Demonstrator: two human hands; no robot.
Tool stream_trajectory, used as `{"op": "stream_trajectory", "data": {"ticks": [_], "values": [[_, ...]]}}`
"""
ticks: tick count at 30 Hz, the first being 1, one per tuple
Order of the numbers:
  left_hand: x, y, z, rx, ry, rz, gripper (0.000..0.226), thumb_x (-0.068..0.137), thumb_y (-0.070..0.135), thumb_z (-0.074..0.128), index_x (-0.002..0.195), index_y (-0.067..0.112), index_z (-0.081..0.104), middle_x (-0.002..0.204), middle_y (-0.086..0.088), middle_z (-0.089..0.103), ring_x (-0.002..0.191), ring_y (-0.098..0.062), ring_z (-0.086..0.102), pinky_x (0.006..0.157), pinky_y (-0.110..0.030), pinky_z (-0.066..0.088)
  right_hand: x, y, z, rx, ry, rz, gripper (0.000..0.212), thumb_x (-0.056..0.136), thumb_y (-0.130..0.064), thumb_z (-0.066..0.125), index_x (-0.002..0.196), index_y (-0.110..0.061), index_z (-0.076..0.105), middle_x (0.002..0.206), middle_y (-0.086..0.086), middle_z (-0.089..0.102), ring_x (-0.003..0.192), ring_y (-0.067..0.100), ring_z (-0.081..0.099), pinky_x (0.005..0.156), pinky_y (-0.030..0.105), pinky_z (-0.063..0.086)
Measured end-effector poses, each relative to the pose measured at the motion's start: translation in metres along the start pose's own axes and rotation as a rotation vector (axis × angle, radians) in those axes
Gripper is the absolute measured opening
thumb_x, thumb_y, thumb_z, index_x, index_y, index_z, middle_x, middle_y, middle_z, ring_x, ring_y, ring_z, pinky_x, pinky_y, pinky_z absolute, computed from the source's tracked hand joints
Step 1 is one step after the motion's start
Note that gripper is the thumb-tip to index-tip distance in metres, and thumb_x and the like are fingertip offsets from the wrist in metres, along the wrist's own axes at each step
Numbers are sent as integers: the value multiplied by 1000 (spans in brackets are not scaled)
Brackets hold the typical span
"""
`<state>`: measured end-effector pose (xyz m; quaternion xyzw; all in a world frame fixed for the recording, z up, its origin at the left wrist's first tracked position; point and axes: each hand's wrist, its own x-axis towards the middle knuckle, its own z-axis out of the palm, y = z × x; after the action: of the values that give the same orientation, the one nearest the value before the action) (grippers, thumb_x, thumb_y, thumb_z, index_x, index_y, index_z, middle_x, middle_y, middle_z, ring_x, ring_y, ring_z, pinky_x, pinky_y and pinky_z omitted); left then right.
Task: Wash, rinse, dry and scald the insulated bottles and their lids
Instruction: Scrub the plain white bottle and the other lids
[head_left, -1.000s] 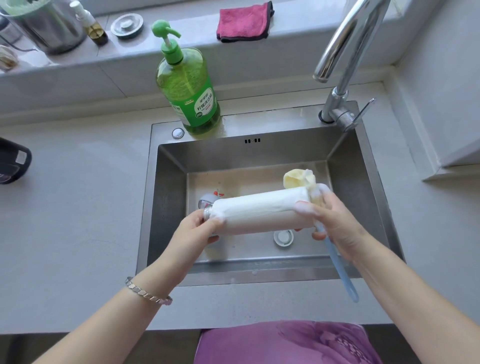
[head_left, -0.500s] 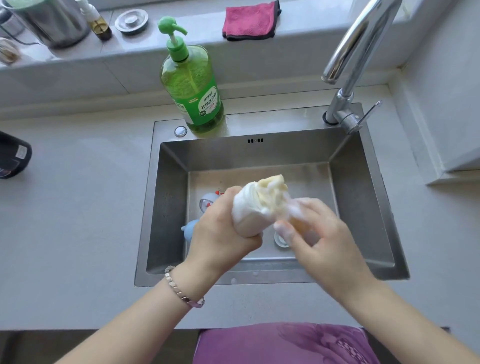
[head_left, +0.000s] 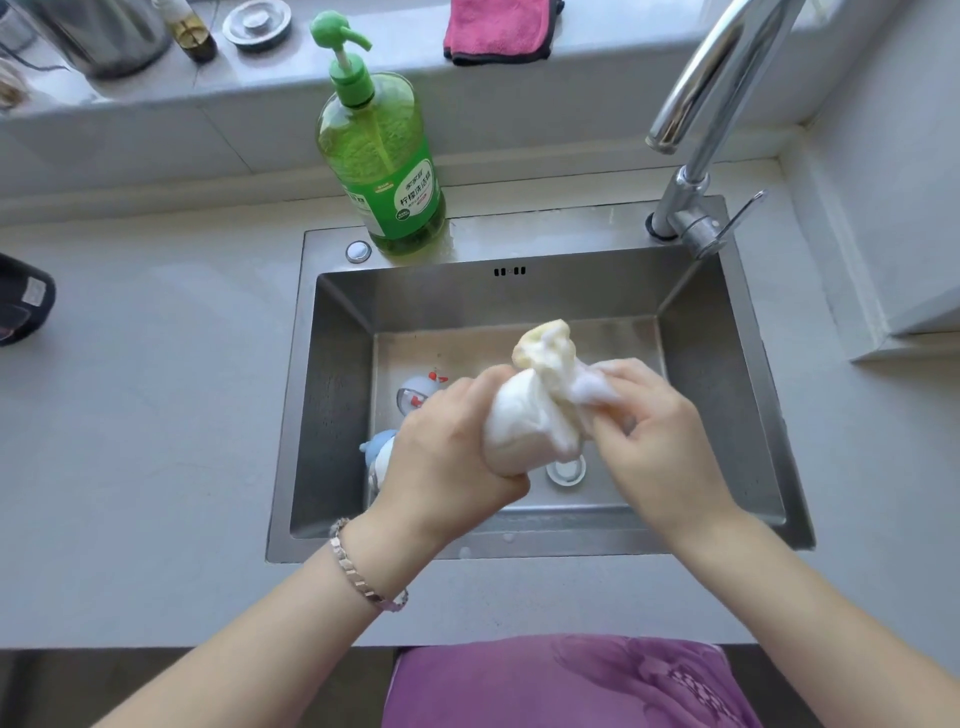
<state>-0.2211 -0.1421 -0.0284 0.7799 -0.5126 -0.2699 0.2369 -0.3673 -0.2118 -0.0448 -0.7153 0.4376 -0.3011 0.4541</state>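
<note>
Right now the left hand (head_left: 447, 447) is wrapped tight round the lower half of the bottle (head_left: 524, 431), fingers & thumb fully curled on it. It holds the bottle up over the sink (head_left: 332, 395), resting on nothing. Bottle is coated in white foam, so no bare surface shows.

Its long axis runs up & away from the left fist, tilted a bit toward the right hand (head_left: 654, 431). A sponge (head_left: 545, 345), yellow & sudsy, sits on that upper end, just beyond both hands.

Right hand touches the bottle's right side, fingers curled in, pinching the foamy tail of the sponge as far as I can tell. Foam hides the exact grip; no handle visible. So bottle = between the hands, left carrying, right working.

Judging by the suds this is the wash step; rinse etc. not yet done. Next move prob. needs the right hand to run along that axis while the left holds firm. It's slippery and could slide out of the fist.

Beyond & below the left hand, on the sink floor, lie a pale lid (head_left: 418, 389) & a blue lid (head_left: 376, 452). Tap (head_left: 727, 88) is beyond & right of the right hand, no water seen running.
</note>
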Motion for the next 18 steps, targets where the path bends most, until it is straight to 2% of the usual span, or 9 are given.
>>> {"op": "stream_trajectory", "data": {"ticks": [3,8,10,12,15,18], "values": [[7,-3,-7,-109,33,-125,62,59,11,73,112,35,52,92,10,61,87,-17,57,74,-37,50,-13,-9,5,30,-57,-69,17,84,-29,48,92,-29,63,88,-12,59,80,8,58,68,28,47],[-1,6,-3,54,-37,-18,62,58,14,71,115,32,53,91,8,58,84,-20,55,73,-37,48,-1,-1,2,10,17,65,20,80,-18,48,84,-23,67,85,-11,59,76,10,55,68,36,46],[5,-1,-8,-37,-7,-115,65,57,14,72,114,36,52,92,11,60,87,-19,56,75,-37,49,-11,-4,5,28,-31,14,21,81,-13,49,80,-25,67,83,-12,57,74,8,55,67,28,46],[6,2,-11,-43,3,-124,66,58,13,72,116,35,51,93,10,60,90,-20,55,76,-37,48,-14,-8,7,52,-36,-4,21,82,-12,51,81,-25,68,83,-13,57,76,8,56,66,23,44],[1,10,-7,68,-62,-6,65,58,15,73,118,32,52,93,6,58,86,-21,55,74,-37,47,-3,-6,5,38,24,80,22,80,-17,49,90,-31,63,83,-12,57,76,10,55,66,23,42],[4,3,-10,24,-33,-96,62,59,14,72,115,33,52,91,8,59,87,-21,55,74,-34,47,-10,-11,8,81,-32,45,23,82,-14,50,87,-32,64,83,-11,56,76,12,57,67,26,44]]}}
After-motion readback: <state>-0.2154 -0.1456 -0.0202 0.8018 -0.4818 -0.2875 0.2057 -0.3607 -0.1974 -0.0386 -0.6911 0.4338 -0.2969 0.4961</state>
